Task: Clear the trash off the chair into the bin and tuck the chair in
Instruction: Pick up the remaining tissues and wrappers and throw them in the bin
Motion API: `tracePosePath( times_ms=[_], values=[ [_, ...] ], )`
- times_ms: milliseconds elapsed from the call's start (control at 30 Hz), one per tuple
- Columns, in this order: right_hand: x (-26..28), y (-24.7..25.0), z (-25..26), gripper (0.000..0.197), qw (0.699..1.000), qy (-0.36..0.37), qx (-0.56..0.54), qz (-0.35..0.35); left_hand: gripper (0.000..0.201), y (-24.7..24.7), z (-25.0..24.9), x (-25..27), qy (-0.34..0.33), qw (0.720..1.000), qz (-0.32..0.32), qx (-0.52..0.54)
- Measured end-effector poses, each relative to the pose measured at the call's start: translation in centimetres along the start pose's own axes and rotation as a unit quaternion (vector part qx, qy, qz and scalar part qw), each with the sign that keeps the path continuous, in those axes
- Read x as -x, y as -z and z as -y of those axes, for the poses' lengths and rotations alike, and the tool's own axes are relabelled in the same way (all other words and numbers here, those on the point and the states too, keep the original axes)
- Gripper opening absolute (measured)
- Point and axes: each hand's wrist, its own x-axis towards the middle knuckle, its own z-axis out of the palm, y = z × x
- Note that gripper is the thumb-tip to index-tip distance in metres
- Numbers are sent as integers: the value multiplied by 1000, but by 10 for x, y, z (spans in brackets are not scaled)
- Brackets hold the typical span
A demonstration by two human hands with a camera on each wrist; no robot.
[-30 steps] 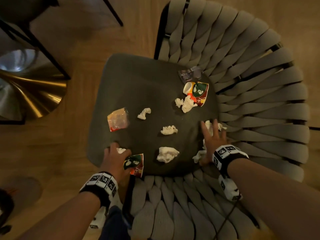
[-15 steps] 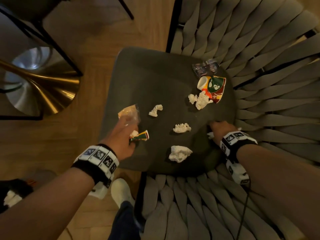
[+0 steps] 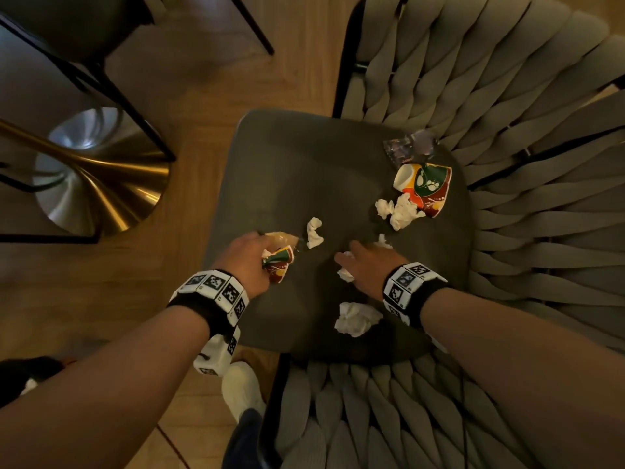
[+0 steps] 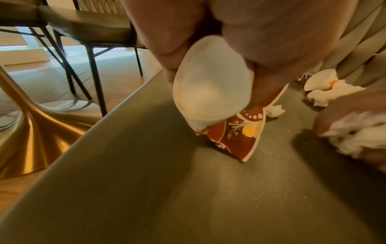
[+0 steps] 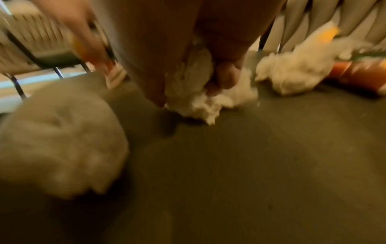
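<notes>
The chair's dark seat cushion carries scattered trash. My left hand grips a crushed patterned paper cup, with a clear plastic wrapper at its fingertips. My right hand sits mid-seat, its fingers curled round white tissue wads. Loose tissue lies between the hands, near the front edge and by a second paper cup at the back right. A dark wrapper lies behind that cup.
The woven backrest and arms curve round the seat's right and near sides. A brass table base and black chair legs stand on the wood floor to the left. My white shoe is below the seat's front corner.
My left hand carried the crushed cup from the seat's front corner up to the plastic wrapper. My right hand closed on tissue at the seat's right edge and moved toward the middle.
</notes>
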Motion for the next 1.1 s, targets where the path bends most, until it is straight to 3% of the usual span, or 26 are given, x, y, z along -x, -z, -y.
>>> tracePosePath(
  times_ms=[100,233,333,400,500,633,733,900,1100],
  values=[
    [-11,-4,-2,63,1000,-13,-22,-13,60,7,-9,5,-38,998,18,44],
    [-2,-3,-9,55,997,-18,-65,-35,114,18,-34,-3,-59,993,89,39],
    [19,2,-28,53,977,-74,-166,-107,128,16,-55,-22,-57,990,129,-14],
    [31,6,-46,62,954,-131,-218,-157,130,8,-68,-36,-73,983,158,-52],
    [35,9,-70,80,943,-198,-215,-156,120,-3,-84,-54,-64,981,161,-87],
    [15,9,-77,94,952,-195,-207,-117,79,-10,-91,-64,-24,987,111,-109],
    [-5,8,-74,84,953,-187,-197,-130,64,-19,-86,-61,-15,991,76,-106],
    [-22,11,-74,59,962,-163,-153,-155,68,-22,-75,-54,-23,995,46,-90],
    [-14,16,-74,50,974,-128,-138,-130,46,-12,-73,-52,-116,988,71,-76]
  ],
)
